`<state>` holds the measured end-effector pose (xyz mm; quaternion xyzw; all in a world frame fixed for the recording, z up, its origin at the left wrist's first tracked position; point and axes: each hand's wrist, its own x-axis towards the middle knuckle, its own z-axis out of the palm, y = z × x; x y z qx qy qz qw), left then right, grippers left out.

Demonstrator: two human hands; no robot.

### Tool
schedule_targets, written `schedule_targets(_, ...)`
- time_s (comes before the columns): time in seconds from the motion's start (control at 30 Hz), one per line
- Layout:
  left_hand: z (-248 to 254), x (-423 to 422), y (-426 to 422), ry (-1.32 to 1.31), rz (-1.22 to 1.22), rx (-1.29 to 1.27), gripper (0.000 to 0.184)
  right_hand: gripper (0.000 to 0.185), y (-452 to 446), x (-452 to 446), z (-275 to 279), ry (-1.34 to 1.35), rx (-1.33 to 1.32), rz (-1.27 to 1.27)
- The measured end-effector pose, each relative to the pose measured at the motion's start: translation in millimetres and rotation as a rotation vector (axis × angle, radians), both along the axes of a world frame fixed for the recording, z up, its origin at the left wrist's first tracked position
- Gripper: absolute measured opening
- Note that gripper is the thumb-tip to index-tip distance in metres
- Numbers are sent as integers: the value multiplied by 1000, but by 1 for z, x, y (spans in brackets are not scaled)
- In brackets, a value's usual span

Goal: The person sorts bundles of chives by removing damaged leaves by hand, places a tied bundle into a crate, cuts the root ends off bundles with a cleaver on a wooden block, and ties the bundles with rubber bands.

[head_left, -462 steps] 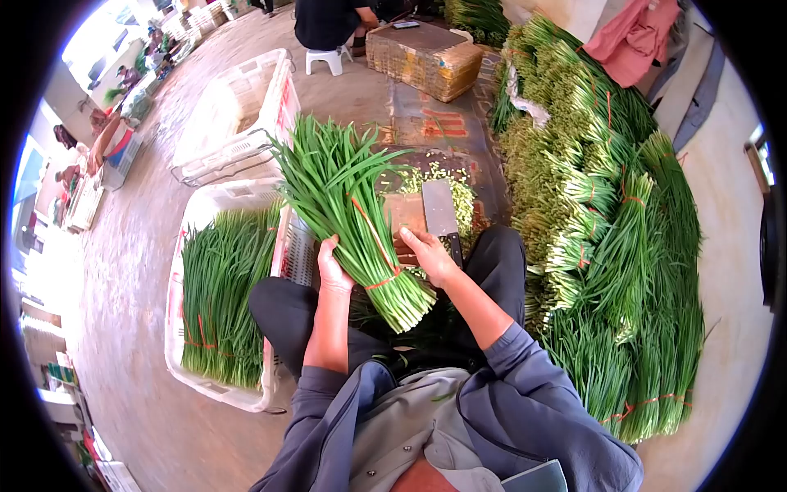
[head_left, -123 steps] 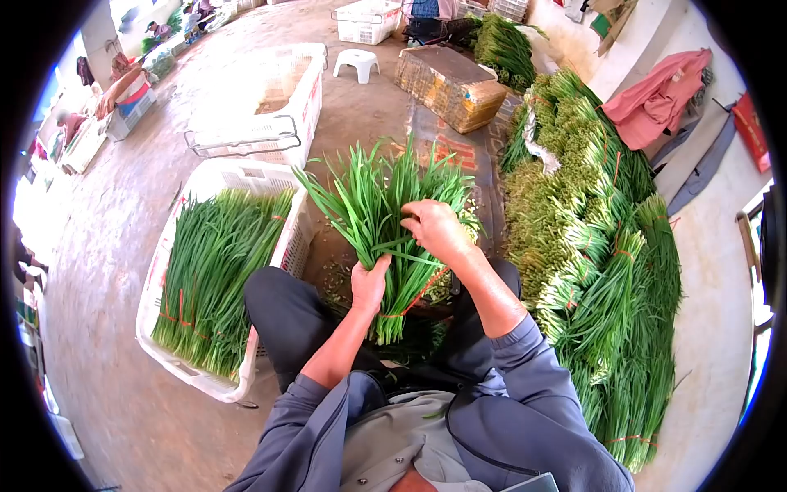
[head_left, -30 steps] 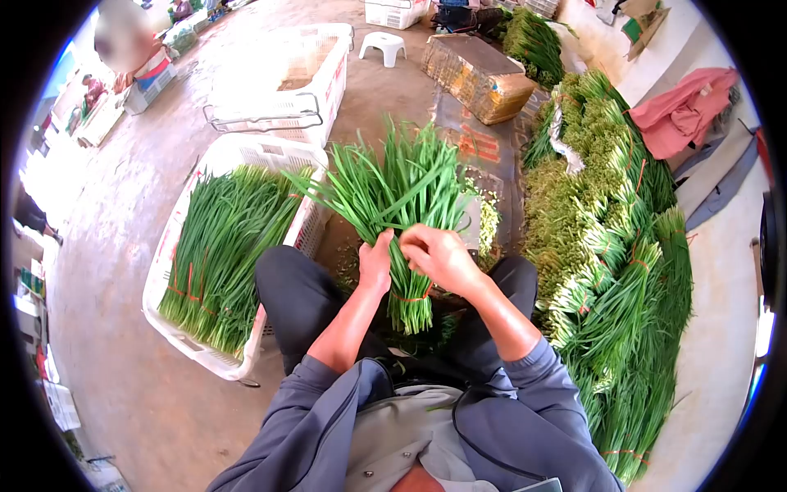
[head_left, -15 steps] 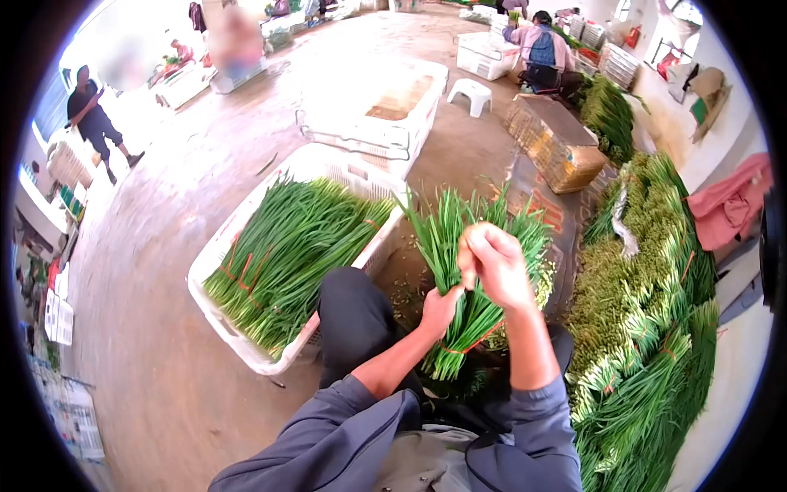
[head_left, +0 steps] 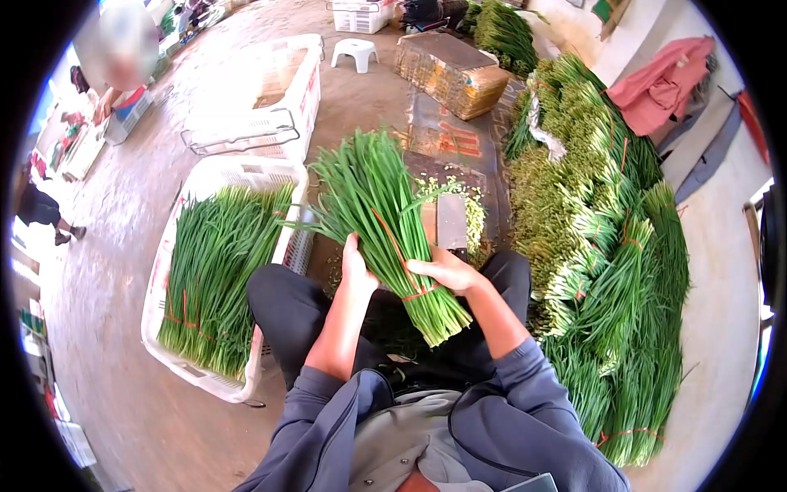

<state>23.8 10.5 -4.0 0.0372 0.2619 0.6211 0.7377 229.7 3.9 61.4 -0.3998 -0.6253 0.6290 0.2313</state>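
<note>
Between both my hands, above my lap, is a bunch of green garlic chives (head_left: pixel 373 193). It lies tilted, leaf tips to the upper left and pale cut ends to the lower right. A red band (head_left: pixel 420 293) circles it near the cut ends, and a loose red length runs up the leaves. My left hand (head_left: pixel 358 264) is wrapped round its left side, fingers partly hidden beneath. On the right side, my right hand (head_left: pixel 451 271) grips it just above the band, thumb on top. Behind my right hand, a broad-bladed knife (head_left: pixel 451 220) rests among pale trimmings.
A white crate (head_left: pixel 150 324) of banded chives stands at my left, with another white crate (head_left: pixel 307 107) beyond it. A large chive pile (head_left: pixel 574 238) lies along my right. Farther off are a taped box (head_left: pixel 479 88), a white stool (head_left: pixel 355 53) and people.
My right hand has come down from above the bunch to its right side near the band. The bunch has tilted over to the left, and the view has shifted right and down.
</note>
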Motion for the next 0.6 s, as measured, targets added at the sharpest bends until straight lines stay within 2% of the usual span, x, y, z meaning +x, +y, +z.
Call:
schedule_targets(0.03, 6, 0, -6, 7, -6, 0, 62, 62, -4, -10, -2, 129, -54, -51)
schedule_targets(0.1, 17, -5, -15, -40, 67, 73, 61, 57, -9, -20, -2, 216, -60, -156)
schedule_targets(0.17, 15, -8, -22, -81, 57, 148, 65, 63, -7, -22, -13, 122, -5, -203)
schedule_targets(0.23, 4, -7, -25, 237, 27, 108, 61, 82, -11, -25, -11, -84, 205, -233)
schedule_targets(0.27, -8, -10, -22, 244, 10, 132, 57, 93, -13, -26, -10, -131, 213, -242)
schedule_targets(0.3, -4, -6, -20, 327, 60, 79, 54, 93, -17, -27, -9, -129, 209, -243)
schedule_targets(0.4, -2, -2, -15, 344, 31, 6, 46, 106, -27, -33, -10, -267, 285, -224)
schedule_targets(0.47, -12, -5, -10, 237, -33, -43, 35, 105, -30, -30, -10, -258, 242, -194)
schedule_targets(0.53, -15, -6, -6, 228, -23, -114, 32, 104, -27, -27, -6, -183, 148, -117)
schedule_targets(0.6, -10, -4, -9, 252, 13, -195, 26, 105, -27, -29, -3, -145, 151, -162)
